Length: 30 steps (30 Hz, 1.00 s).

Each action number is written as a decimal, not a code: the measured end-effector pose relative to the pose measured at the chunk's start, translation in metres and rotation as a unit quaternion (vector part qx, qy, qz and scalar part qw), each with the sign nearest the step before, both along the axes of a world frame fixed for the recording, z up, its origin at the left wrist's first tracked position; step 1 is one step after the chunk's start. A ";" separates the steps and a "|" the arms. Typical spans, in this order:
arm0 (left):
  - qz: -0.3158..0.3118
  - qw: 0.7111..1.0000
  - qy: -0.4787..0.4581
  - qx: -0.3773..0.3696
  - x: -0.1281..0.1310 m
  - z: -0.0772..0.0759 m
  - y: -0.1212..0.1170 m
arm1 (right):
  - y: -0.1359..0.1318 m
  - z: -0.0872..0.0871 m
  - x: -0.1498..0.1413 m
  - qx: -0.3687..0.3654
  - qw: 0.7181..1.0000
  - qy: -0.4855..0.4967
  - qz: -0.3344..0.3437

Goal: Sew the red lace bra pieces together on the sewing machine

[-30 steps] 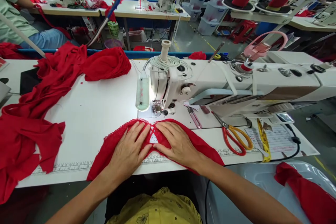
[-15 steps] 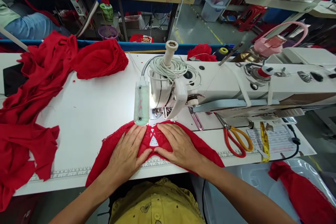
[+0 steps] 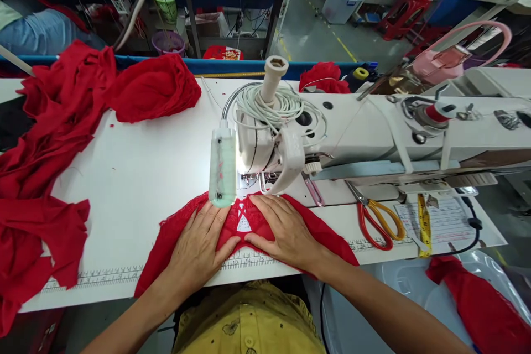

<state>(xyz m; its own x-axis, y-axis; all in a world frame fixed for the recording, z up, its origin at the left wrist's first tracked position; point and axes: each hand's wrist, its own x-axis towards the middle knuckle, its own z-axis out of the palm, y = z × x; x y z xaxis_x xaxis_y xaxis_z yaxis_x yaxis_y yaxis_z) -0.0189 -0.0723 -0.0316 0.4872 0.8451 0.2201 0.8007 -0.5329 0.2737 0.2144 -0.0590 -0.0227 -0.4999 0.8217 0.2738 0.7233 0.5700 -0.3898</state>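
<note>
A red lace-trimmed garment piece (image 3: 160, 254) lies spread on the white table in front of the sewing machine (image 3: 348, 133). Flat on its left half rests my left hand (image 3: 197, 246), fingers stretched toward the machine. My right hand (image 3: 288, 235) presses the right half in the same way. Between the thumbs and fingers shows a small gap with crossed red straps (image 3: 242, 212). The garment's far edge is just in front of the presser foot (image 3: 249, 180); the needle is hard to make out. A clear lamp (image 3: 223, 168) hangs over the left fingertips.
Scissors (image 3: 375, 221) with red and orange handles and pink tweezers (image 3: 314, 191) lie right of the garment. A yellow tape measure (image 3: 423, 227) hangs near a paper sheet (image 3: 450, 224). Red fabric (image 3: 62, 121) is heaped at left. A plastic bin (image 3: 392, 276) stands below right.
The head view has tilted slightly downward, shifting the background. Both hands and the red garment piece stay in nearly the same place.
</note>
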 end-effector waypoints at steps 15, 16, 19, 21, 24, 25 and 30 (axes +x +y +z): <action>0.006 1.000 -0.015 -0.013 0.001 0.000 -0.001 | 0.000 0.001 0.000 -0.002 1.000 -0.008 -0.002; 0.007 1.000 -0.015 -0.014 0.001 0.000 -0.001 | 0.000 0.001 0.000 -0.002 1.000 -0.008 -0.002; 0.006 1.000 -0.008 -0.015 0.001 0.001 0.000 | 0.000 0.000 0.001 -0.003 1.000 -0.009 -0.003; 0.002 1.000 -0.004 -0.015 0.000 0.001 0.000 | 0.000 0.000 0.001 -0.001 1.000 -0.008 -0.002; 0.000 1.000 -0.003 -0.017 0.000 0.001 0.001 | 0.000 -0.001 0.001 0.003 1.000 -0.002 0.001; 0.001 1.000 -0.003 -0.017 0.000 0.001 0.001 | 0.000 -0.001 0.001 0.004 1.000 0.000 0.002; -0.009 1.000 -0.010 -0.006 0.000 0.002 0.001 | 0.000 -0.001 0.000 0.005 1.000 0.004 0.004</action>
<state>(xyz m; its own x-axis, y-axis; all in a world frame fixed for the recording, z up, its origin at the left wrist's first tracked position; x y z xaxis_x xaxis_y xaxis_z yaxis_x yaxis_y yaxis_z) -0.0193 -0.0711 -0.0294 0.4977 0.8391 0.2194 0.7858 -0.5433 0.2956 0.2148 -0.0586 -0.0235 -0.5040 0.8148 0.2864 0.7157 0.5797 -0.3896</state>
